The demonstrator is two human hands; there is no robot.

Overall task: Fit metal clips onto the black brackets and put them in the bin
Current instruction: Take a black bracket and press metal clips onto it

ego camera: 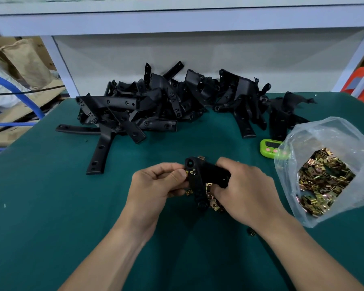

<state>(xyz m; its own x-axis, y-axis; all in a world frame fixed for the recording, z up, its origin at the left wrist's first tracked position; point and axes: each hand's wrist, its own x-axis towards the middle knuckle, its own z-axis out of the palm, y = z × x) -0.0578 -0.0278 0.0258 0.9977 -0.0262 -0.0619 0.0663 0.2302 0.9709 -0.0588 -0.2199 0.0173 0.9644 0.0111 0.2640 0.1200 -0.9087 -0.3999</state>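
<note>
A black bracket [200, 179] is held over the middle of the green table. My right hand [244, 190] grips its right arm from above. My left hand [156, 183] pinches a gold metal clip [190, 172] against the bracket's upper left end, thumb pressing on it. A small heap of loose gold clips [213, 199] lies on the table under the bracket, partly hidden by my right hand. A large pile of black brackets [156, 103] fills the back of the table.
A clear plastic bag [328, 171] full of gold clips stands open at the right. A green timer [270, 148] sits behind it. One stray clip [252, 232] lies by my right wrist. White shelf legs and boxes stand behind the green table [51, 206]. No bin is in view.
</note>
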